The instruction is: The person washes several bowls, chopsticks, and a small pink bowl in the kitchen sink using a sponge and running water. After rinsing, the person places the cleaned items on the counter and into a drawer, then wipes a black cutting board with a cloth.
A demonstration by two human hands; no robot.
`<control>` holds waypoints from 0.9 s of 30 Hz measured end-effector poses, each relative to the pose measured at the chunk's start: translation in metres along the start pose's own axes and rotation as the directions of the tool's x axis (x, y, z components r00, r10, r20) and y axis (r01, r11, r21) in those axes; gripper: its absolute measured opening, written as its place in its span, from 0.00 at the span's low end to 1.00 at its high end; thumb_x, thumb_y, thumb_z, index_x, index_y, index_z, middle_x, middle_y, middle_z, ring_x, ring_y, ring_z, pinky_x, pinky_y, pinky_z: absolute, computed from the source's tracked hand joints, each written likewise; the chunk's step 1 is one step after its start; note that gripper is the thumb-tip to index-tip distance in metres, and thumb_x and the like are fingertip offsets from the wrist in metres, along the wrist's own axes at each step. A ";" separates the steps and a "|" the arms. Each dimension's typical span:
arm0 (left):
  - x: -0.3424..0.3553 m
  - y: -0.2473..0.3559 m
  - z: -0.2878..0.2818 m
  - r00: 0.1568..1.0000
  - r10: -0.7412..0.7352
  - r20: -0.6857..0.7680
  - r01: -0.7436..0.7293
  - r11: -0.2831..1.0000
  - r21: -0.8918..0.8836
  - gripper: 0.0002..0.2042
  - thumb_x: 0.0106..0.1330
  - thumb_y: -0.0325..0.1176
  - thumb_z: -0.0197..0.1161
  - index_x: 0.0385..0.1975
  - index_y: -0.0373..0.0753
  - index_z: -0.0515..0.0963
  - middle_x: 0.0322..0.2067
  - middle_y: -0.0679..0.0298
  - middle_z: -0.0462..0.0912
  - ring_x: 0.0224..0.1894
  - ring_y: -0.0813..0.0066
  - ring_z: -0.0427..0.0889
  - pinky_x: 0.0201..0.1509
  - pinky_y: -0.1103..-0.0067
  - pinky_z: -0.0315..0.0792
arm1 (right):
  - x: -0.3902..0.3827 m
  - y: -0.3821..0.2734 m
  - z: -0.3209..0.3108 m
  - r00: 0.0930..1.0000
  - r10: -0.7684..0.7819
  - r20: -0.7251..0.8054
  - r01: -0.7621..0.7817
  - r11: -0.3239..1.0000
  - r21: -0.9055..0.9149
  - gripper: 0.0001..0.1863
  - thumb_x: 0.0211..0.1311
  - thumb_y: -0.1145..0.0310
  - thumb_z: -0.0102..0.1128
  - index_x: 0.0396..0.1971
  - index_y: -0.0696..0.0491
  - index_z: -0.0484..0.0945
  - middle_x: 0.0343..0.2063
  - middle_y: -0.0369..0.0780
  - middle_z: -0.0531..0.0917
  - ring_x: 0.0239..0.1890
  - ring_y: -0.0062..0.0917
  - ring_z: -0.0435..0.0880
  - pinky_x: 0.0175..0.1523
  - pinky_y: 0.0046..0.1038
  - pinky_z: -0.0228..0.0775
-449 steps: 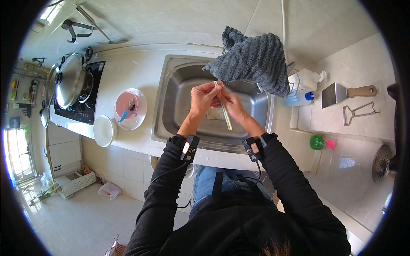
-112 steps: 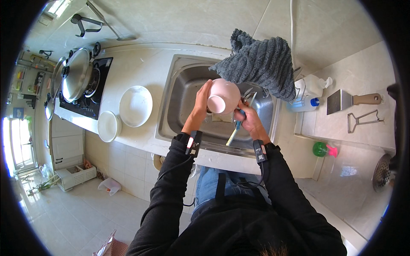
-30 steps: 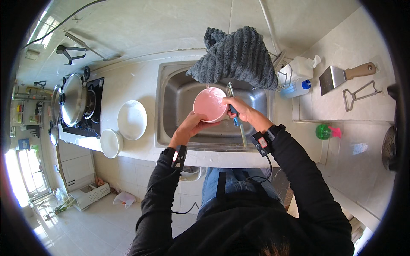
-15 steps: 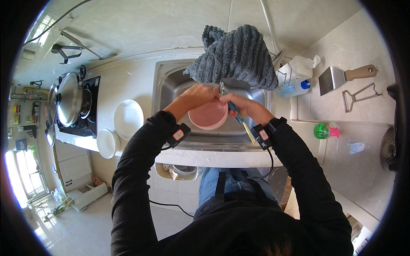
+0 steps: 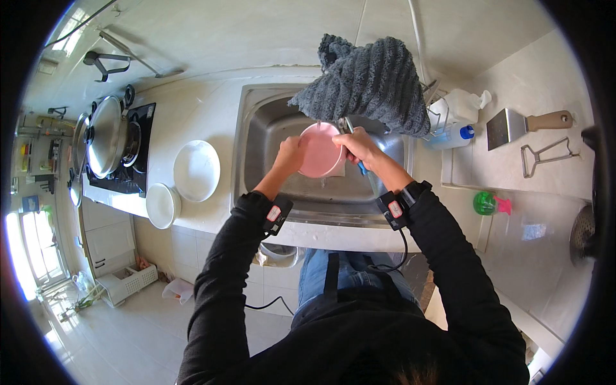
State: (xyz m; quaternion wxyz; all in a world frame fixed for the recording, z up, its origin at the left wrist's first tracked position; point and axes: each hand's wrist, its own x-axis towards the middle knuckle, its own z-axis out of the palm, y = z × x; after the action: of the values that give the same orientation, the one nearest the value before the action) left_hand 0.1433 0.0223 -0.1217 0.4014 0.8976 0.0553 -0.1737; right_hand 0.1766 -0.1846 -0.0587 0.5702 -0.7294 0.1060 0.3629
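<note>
A pink bowl (image 5: 321,151) is held over the stainless steel sink (image 5: 276,204), tilted with its inside facing me. My left hand (image 5: 292,156) is closed on its left side. At the bowl's right rim is my right hand (image 5: 361,146), closed around a slim blue-handled utensil (image 5: 364,169); its kind cannot be made out. A metal piece, apparently the tap (image 5: 345,124), shows just above the right hand, partly covered. A ribbed grey cloth (image 5: 366,83) hangs over the sink's far side and hides what lies behind it.
A white plate (image 5: 197,171) and a white bowl (image 5: 163,206) stand left of the sink, beside a stove with a lidded pan (image 5: 107,138). To the right are a blue-capped bottle (image 5: 450,137), a white pump bottle (image 5: 461,106), a green spray bottle (image 5: 485,203) and a wooden-handled scraper (image 5: 529,125).
The bowl has been raised and tipped toward me. My left hand has moved from the tap area to the bowl's left side. The utensil's lower end is now less visible.
</note>
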 end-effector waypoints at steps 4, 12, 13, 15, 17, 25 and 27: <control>-0.030 -0.010 0.025 0.911 -0.229 0.343 0.411 0.449 -0.793 0.14 0.70 0.36 0.47 0.49 0.39 0.74 0.39 0.54 0.81 0.43 0.58 0.82 0.41 0.71 0.80 | 0.009 0.010 0.018 0.956 -0.223 -0.193 0.197 0.970 -0.145 0.18 0.44 0.56 0.63 0.14 0.58 0.76 0.12 0.39 0.77 0.14 0.21 0.75 0.19 0.28 0.64; -0.054 0.032 0.066 0.986 -0.160 0.052 0.081 0.178 -0.981 0.28 0.59 0.16 0.51 0.61 0.41 0.57 0.54 0.54 0.70 0.53 0.60 0.76 0.47 0.67 0.82 | 0.011 0.073 0.012 0.980 -0.034 -0.198 0.102 0.932 0.346 0.07 0.50 0.69 0.60 0.19 0.54 0.75 0.13 0.32 0.73 0.12 0.16 0.69 0.16 0.20 0.55; -0.050 0.035 0.064 0.981 -0.193 0.025 0.076 0.261 -0.962 0.30 0.56 0.14 0.49 0.60 0.42 0.57 0.53 0.54 0.71 0.51 0.58 0.78 0.44 0.67 0.83 | 0.014 0.076 0.012 0.977 -0.113 -0.182 0.179 0.896 0.407 0.06 0.50 0.70 0.60 0.18 0.54 0.75 0.13 0.33 0.73 0.12 0.16 0.69 0.16 0.20 0.54; -0.046 0.034 0.052 0.980 -0.193 -0.056 0.022 0.378 -0.925 0.29 0.56 0.15 0.50 0.60 0.41 0.57 0.53 0.53 0.70 0.48 0.57 0.80 0.38 0.70 0.84 | 0.021 0.081 0.016 0.979 -0.120 -0.167 0.185 0.864 0.468 0.07 0.49 0.71 0.60 0.17 0.55 0.74 0.13 0.34 0.73 0.12 0.17 0.69 0.16 0.20 0.54; -0.049 0.030 0.041 0.982 -0.175 -0.078 0.007 0.439 -0.899 0.29 0.57 0.16 0.50 0.61 0.41 0.57 0.52 0.52 0.70 0.46 0.57 0.81 0.36 0.71 0.85 | 0.024 0.082 0.025 0.982 -0.145 -0.123 0.188 0.832 0.522 0.07 0.48 0.71 0.60 0.16 0.55 0.74 0.13 0.35 0.73 0.12 0.18 0.69 0.16 0.21 0.54; -0.047 0.025 0.052 0.975 -0.215 0.058 0.150 0.438 -0.887 0.28 0.56 0.18 0.46 0.60 0.38 0.56 0.52 0.52 0.71 0.46 0.57 0.81 0.38 0.69 0.85 | 0.016 0.085 0.017 0.989 -0.002 -0.149 0.058 0.926 0.373 0.06 0.48 0.70 0.60 0.18 0.55 0.74 0.13 0.35 0.74 0.13 0.18 0.71 0.16 0.21 0.56; -0.042 0.022 0.052 0.980 -0.184 0.074 0.149 0.435 -0.888 0.27 0.58 0.18 0.44 0.60 0.38 0.57 0.52 0.53 0.71 0.46 0.57 0.81 0.37 0.69 0.85 | 0.018 0.083 0.015 0.978 -0.027 -0.208 0.104 0.923 0.370 0.06 0.47 0.71 0.60 0.18 0.55 0.75 0.14 0.36 0.75 0.12 0.18 0.71 0.16 0.21 0.58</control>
State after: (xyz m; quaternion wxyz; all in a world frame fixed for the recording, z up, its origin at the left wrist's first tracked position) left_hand 0.0950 -0.0294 -0.1232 0.7907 0.5479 0.2327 -0.1426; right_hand 0.1359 -0.1931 -0.1343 0.6987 -0.6412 0.2058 0.2415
